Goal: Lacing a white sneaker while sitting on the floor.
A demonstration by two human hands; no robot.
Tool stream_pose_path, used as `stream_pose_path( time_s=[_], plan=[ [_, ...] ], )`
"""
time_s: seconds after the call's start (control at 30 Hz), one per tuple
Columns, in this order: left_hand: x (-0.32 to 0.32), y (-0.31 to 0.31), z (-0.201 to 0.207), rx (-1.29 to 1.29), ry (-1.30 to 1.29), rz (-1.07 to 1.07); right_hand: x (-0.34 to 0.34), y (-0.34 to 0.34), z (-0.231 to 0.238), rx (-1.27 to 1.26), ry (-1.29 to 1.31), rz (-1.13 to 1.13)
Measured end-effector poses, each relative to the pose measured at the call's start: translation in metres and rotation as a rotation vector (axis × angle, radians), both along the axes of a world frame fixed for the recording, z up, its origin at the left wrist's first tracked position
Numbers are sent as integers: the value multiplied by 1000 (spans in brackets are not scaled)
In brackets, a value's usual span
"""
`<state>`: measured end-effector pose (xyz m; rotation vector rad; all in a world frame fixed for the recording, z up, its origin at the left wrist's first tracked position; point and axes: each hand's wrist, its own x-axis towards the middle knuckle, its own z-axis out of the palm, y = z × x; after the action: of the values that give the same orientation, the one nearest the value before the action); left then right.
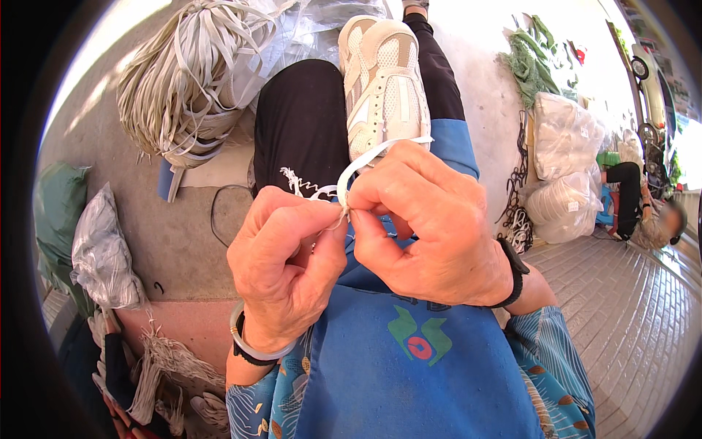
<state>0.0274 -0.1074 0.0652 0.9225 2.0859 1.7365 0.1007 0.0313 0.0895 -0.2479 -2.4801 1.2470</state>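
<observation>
My left hand and my right hand meet over my lap, thumbs and fingertips closed in a pinch. Between them they grip a flat white shoelace at one spot, where it looks knotted or gathered. From there a band of lace curves up and over to the right, against the end of a pair of shoes. A frayed, thready end sticks out to the left above my left hand. The pair of beige mesh shoes lies across my legs just beyond my hands. My fingers partly hide the join.
A large bundle of pale laces sits at the far left. Plastic-wrapped bags lie at the left, more loose laces at the lower left. On the right are clear bags of white goods, green netting and a seated person.
</observation>
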Motion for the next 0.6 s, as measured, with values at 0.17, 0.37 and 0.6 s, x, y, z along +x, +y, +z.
stream_pose_path(
  time_s=[0.17,0.37,0.6],
  plan=[
    [-1,-1,0,-14,-75,-22,0,0,0,25,29,17],
    [-2,-2,-1,23,-133,-54,0,6,7,-409,-153,53],
    [-5,-2,5,67,-189,-111,-4,20,17,-1077,-476,63]
  ],
)
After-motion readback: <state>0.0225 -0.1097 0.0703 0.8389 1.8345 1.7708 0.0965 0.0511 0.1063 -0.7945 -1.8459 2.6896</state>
